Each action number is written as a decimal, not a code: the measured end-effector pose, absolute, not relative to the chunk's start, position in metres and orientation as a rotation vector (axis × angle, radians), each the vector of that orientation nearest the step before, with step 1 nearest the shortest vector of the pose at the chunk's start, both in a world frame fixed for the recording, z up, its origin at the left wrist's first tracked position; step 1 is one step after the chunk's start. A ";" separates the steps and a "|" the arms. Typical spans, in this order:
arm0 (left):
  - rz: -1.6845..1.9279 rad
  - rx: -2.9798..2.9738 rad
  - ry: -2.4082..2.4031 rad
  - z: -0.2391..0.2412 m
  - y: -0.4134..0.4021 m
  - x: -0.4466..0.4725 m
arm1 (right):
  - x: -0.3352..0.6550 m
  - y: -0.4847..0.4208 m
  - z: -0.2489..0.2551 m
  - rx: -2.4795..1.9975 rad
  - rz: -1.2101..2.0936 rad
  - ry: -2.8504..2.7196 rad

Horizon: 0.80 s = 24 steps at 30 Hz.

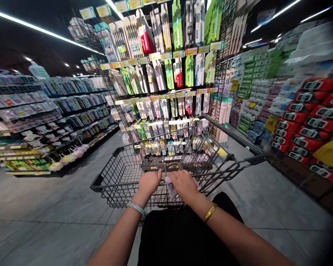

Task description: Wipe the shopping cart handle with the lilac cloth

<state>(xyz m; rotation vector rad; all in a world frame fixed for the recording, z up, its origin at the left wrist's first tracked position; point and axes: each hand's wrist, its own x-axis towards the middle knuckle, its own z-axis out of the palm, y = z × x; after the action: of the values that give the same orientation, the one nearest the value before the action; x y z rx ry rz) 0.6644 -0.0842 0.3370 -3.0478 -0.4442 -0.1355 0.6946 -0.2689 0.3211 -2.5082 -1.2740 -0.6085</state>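
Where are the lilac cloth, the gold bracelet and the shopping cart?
Lilac cloth (171, 189): head view, on its visible folds.
Gold bracelet (210, 213): head view, middle of its band.
Shopping cart (97, 188): head view, near left corner of its rim.

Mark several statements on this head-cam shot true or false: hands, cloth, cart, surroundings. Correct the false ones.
1. The right hand holds a pale purple cloth. True.
2. The gold bracelet is on the left wrist. False: it is on the right wrist; the left wears a pale bracelet.
3. The left hand is at the near side of the cart. True.
4. Toothbrush packs hang ahead, beyond the cart. True.
5. The red packs are stacked at the picture's left. False: they are stacked at its right.
6. The floor is bright red. False: it is grey.
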 end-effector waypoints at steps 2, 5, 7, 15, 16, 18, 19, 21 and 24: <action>-0.103 -3.064 -0.437 0.340 -0.079 0.665 | 0.700 -0.292 0.325 -2.493 -0.575 -1.273; -0.070 -3.085 -0.419 0.345 -0.075 0.663 | 0.709 -0.336 0.323 -2.503 -0.624 -1.157; -0.078 -3.082 -0.385 0.347 -0.079 0.663 | 0.710 -0.347 0.320 -2.516 -0.665 -1.072; -0.233 -3.155 -0.244 0.344 -0.137 0.675 | 0.702 -0.300 0.325 -2.479 -0.629 -1.156; -0.212 -3.142 -0.251 0.343 -0.141 0.676 | 0.705 -0.307 0.325 -2.456 -0.629 -1.178; -0.184 -3.117 -0.238 0.342 -0.144 0.677 | 0.712 -0.329 0.322 -2.415 -0.655 -1.177; -0.181 -3.110 -0.231 0.341 -0.145 0.677 | 0.714 -0.340 0.319 -2.406 -0.683 -1.147; -0.195 -3.102 -0.245 0.341 -0.145 0.677 | 0.716 -0.349 0.314 -2.402 -0.744 -1.065; -0.233 -3.083 -0.264 0.340 -0.145 0.677 | 0.709 -0.331 0.309 -2.405 -0.781 -0.988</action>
<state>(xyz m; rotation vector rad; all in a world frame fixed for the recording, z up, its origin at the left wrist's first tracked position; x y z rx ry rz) 0.6768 -0.1454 0.3398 -3.0828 -0.2642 -0.2335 0.7093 -0.3309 0.3090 -2.4049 -0.9878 -0.7810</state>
